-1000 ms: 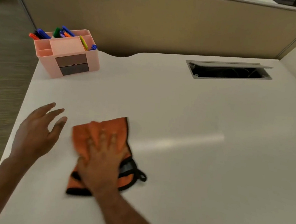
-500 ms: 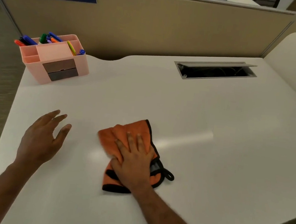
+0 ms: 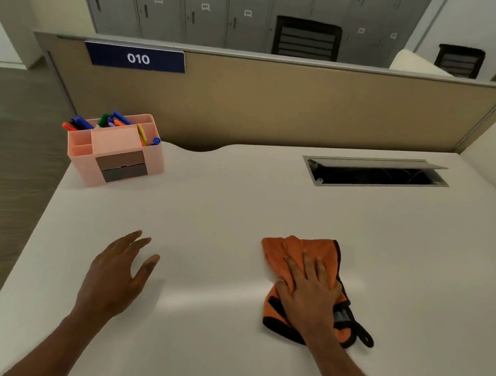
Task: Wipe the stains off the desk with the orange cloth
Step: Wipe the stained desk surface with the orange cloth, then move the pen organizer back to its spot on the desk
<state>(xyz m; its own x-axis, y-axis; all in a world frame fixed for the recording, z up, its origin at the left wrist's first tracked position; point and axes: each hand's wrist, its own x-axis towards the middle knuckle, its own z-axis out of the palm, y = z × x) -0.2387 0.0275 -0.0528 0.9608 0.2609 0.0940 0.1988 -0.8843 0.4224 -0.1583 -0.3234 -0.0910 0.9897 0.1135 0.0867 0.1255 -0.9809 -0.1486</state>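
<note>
head view | right hand (image 3: 310,295) is pressing flat, fingers spread, on the orange cloth (image 3: 301,254), gripping nothing | cloth is lying bunched on the white desk (image 3: 238,211), right of centre | left hand (image 3: 115,272) is resting open and empty on the desk, well apart from the cloth

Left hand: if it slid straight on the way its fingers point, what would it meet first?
Bare desk ahead of the left hand; eventually the partition, probably passing right of the organizer.

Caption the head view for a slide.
Right hand presses crumpled orange cloth flat on white desk; left hand rests nearby.
</note>
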